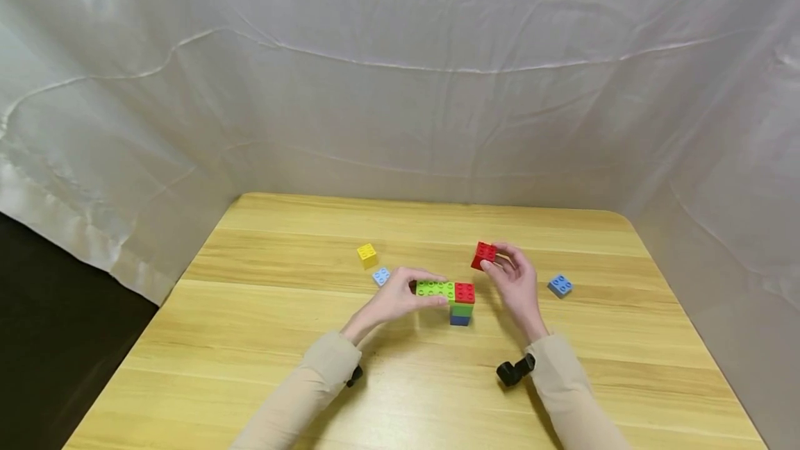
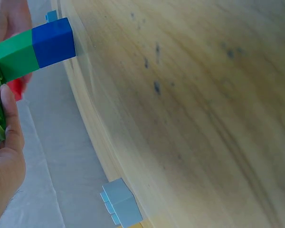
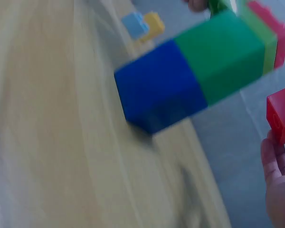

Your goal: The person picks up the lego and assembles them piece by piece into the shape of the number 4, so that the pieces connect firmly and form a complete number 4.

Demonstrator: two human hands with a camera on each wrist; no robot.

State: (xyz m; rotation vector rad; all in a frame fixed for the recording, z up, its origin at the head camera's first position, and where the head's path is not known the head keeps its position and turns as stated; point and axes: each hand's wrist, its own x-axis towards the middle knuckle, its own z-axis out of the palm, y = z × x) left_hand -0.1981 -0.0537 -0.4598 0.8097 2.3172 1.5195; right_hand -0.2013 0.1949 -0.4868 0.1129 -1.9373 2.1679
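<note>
A stack of toy building bricks has a dark blue brick (image 1: 459, 321) at the bottom, a green brick (image 2: 16, 54) above it, then a long light green brick (image 1: 432, 288) jutting left, and a flat-looking red brick (image 1: 464, 292) on its right end. My left hand (image 1: 395, 296) grips the jutting end of the light green brick between thumb and fingers. Whether the stack touches the table I cannot tell. To the right and beyond, my right hand (image 1: 519, 288) pinches a loose red brick (image 1: 484, 255), held apart from the stack and slightly tilted.
On the wooden table (image 1: 250, 367) lie a yellow brick (image 1: 367, 255) and a light blue brick (image 1: 381, 276), both beyond the left hand. Another blue brick (image 1: 560, 286) lies right of the right hand. Pale sheeting (image 1: 425, 123) hangs behind and beside the table.
</note>
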